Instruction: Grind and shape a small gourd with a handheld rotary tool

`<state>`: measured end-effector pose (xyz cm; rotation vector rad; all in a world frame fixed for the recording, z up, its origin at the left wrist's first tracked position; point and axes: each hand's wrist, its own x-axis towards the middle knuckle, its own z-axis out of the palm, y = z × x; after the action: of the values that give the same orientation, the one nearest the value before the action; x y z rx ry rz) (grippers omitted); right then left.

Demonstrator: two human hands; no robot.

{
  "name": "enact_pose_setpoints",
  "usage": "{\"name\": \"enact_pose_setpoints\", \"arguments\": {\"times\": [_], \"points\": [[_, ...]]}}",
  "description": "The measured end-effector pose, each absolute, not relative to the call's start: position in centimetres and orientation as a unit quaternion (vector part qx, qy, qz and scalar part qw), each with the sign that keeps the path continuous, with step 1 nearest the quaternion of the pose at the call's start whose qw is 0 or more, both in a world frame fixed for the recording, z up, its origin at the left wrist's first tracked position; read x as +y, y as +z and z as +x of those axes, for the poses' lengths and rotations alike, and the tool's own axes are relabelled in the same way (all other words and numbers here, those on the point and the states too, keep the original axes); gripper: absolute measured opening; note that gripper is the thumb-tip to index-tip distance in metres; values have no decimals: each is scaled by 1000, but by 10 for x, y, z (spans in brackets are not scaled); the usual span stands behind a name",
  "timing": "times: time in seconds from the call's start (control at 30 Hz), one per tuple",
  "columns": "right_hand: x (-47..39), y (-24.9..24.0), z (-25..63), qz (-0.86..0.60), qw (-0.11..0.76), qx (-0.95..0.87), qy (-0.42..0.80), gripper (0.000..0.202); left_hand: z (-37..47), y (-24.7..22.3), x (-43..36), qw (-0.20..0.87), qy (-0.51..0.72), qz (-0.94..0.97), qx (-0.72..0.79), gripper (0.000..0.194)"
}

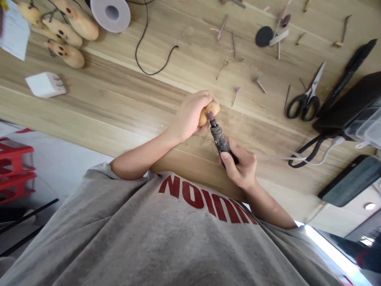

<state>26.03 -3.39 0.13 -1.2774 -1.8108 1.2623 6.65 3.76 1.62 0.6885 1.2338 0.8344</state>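
My left hand (189, 115) is wrapped round a small, rounded tan gourd (213, 107), its palm covering much of it. My right hand (242, 163) grips a dark rotary tool (219, 139) whose brownish grinding bit (211, 115) meets the gourd or lies just in front of it; I cannot tell whether they touch. Fine shavings lie on the wood beneath. Nearest to the hands on the table is a loose pink-tipped grinding bit (236, 94). Fingertips of my left hand are partly hidden behind the gourd.
Finished-looking gourds with painted faces (70, 55) and a white spool (111, 14) lie far left, near a white plug adapter (46, 84). Scissors (306, 99), a black pen (348, 71), a dark phone-like slab (351, 180) and cables are at right. Several loose bits lie beyond my hands.
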Motion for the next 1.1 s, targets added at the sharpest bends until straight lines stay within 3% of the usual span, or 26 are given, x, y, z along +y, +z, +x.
{"name": "enact_pose_setpoints", "arguments": {"times": [0.97, 1.1], "points": [[-38, -5, 263, -495, 298, -654, 488, 29, 65, 17, 39, 682, 371, 308, 550, 32], [-37, -2, 262, -487, 276, -678, 476, 29, 67, 21, 39, 694, 358, 290, 553, 26]]}}
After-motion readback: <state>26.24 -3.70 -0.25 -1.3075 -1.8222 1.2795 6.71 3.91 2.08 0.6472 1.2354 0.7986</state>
